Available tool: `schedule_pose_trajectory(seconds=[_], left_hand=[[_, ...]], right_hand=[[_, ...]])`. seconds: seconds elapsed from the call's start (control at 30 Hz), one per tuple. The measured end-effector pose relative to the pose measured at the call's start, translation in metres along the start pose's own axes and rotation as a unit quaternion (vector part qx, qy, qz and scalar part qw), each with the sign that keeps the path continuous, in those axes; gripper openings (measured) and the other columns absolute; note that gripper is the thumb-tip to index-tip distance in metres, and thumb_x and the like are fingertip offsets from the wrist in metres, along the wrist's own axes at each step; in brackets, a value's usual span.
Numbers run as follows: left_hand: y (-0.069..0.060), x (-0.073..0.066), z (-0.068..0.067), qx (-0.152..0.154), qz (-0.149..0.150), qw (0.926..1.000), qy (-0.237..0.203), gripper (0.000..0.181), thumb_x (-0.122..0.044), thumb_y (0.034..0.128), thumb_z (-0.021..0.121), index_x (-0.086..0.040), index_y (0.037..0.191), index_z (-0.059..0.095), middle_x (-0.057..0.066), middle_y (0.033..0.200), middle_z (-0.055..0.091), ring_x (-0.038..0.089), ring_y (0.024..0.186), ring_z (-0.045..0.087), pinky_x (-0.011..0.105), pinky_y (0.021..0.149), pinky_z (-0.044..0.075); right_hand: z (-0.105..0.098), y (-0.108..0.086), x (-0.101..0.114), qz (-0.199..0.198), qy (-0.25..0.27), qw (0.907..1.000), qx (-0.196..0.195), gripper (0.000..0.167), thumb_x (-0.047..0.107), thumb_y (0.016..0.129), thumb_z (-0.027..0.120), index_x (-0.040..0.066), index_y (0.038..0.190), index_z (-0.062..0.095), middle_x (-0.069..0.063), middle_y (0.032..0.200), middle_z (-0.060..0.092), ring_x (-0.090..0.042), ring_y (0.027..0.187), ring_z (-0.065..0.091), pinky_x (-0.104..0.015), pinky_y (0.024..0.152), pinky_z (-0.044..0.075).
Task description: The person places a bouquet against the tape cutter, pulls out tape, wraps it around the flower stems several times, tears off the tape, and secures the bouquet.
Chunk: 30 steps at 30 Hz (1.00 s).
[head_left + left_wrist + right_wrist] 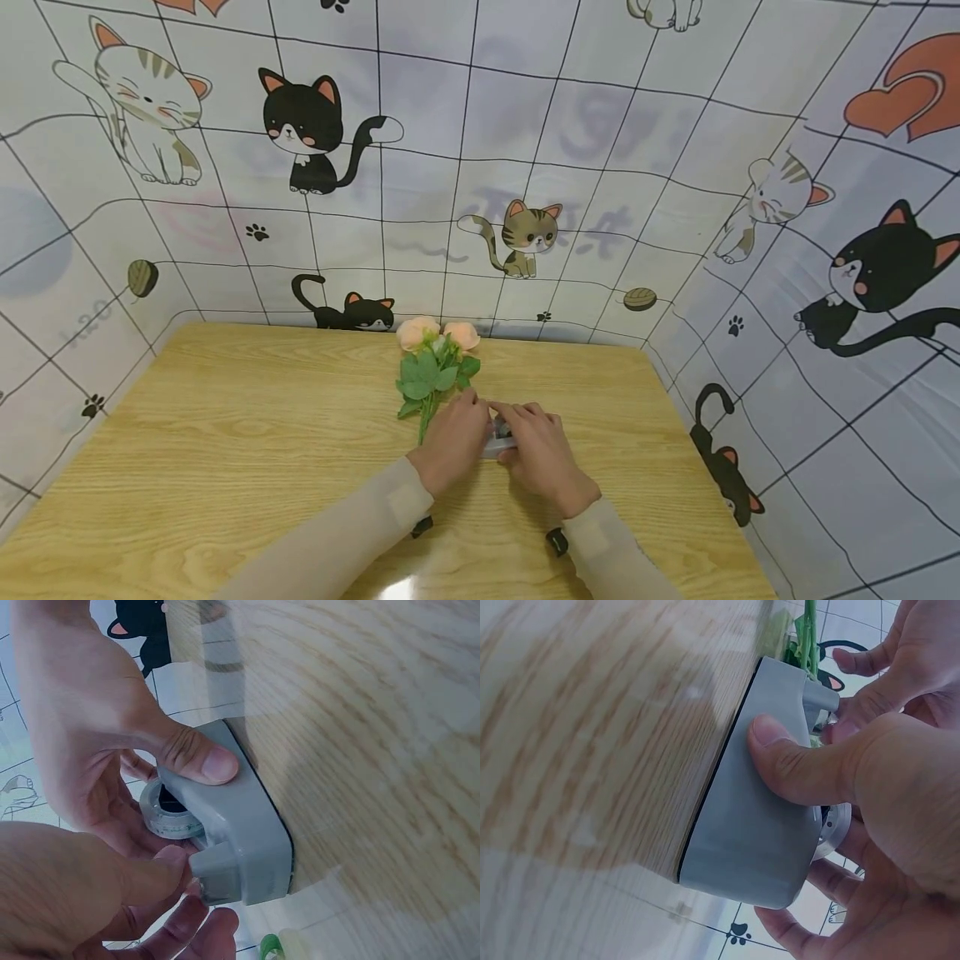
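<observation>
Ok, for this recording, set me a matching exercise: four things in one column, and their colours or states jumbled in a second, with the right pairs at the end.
Things:
1. Tape dispenser
2. Tape roll
3. Flower bunch
4. Tabletop

Colours or states:
A. Clear ring around a dark centre
B. Light brown with a wood grain
C. Grey, gripped by the right hand
D. Peach and green

Right pairs: 1-C, 2-A, 3-D, 4-B
</observation>
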<state>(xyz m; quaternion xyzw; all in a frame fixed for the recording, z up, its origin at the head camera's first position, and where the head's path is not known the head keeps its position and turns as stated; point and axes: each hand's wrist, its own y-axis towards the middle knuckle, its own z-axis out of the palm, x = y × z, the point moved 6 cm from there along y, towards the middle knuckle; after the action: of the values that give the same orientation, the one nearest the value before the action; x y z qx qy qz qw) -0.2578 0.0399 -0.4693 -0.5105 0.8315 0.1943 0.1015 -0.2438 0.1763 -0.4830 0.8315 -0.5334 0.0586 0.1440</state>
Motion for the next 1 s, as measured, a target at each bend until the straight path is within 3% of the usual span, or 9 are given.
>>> schedule_pose_trajectory(seconds=[0.2,0.43,0.6,0.73,1.0], left_hand=[[0.001,-0.007,-0.011,0.002,0.028,0.9993,-0.024,0.018,-0.017,0.1130,0.080,-0.006,0.099,0.077,0.008,0.094,0.071,0.016,0.075,0.064,0.025,0.061,0.054],[0.003,0.001,-0.015,0.052,-0.007,0.9946,-0.090,0.019,-0.013,0.1130,0.078,-0.002,0.097,0.079,0.010,0.088,0.080,0.013,0.069,0.064,0.026,0.057,0.049],[0.002,0.006,-0.017,0.067,-0.013,0.9911,-0.114,0.018,-0.010,0.1128,0.078,-0.001,0.097,0.081,0.011,0.091,0.082,0.018,0.075,0.071,0.032,0.065,0.058],[-0.003,0.017,-0.023,0.068,-0.023,0.9890,-0.130,0.016,-0.007,0.1106,0.080,-0.002,0.095,0.081,0.010,0.092,0.083,0.018,0.078,0.073,0.034,0.068,0.062],[-0.017,0.055,-0.036,0.073,-0.070,0.9854,-0.137,0.014,-0.011,0.1108,0.081,-0.007,0.098,0.082,0.005,0.094,0.083,0.011,0.072,0.063,0.030,0.067,0.055]], right_hand=[[-0.002,0.001,-0.002,0.005,0.008,0.9999,-0.004,0.058,0.010,0.089,0.104,0.009,0.141,0.078,-0.011,0.143,0.081,-0.041,0.138,0.070,-0.074,0.109,0.056],[0.001,0.002,-0.004,0.014,0.011,0.9997,0.014,0.057,0.017,0.093,0.101,0.016,0.146,0.078,-0.008,0.145,0.081,-0.040,0.139,0.070,-0.075,0.111,0.056],[0.002,0.002,-0.003,0.016,0.012,0.9996,0.018,0.057,0.018,0.095,0.100,0.017,0.147,0.077,-0.008,0.146,0.080,-0.039,0.139,0.070,-0.074,0.112,0.056],[0.003,0.002,-0.003,0.016,0.017,0.9995,0.021,0.056,0.018,0.095,0.100,0.017,0.147,0.077,-0.008,0.146,0.080,-0.039,0.137,0.070,-0.073,0.110,0.056],[0.004,0.001,-0.005,0.024,0.016,0.9995,0.014,0.056,0.017,0.095,0.100,0.017,0.146,0.077,-0.008,0.146,0.080,-0.039,0.135,0.070,-0.071,0.109,0.056]])
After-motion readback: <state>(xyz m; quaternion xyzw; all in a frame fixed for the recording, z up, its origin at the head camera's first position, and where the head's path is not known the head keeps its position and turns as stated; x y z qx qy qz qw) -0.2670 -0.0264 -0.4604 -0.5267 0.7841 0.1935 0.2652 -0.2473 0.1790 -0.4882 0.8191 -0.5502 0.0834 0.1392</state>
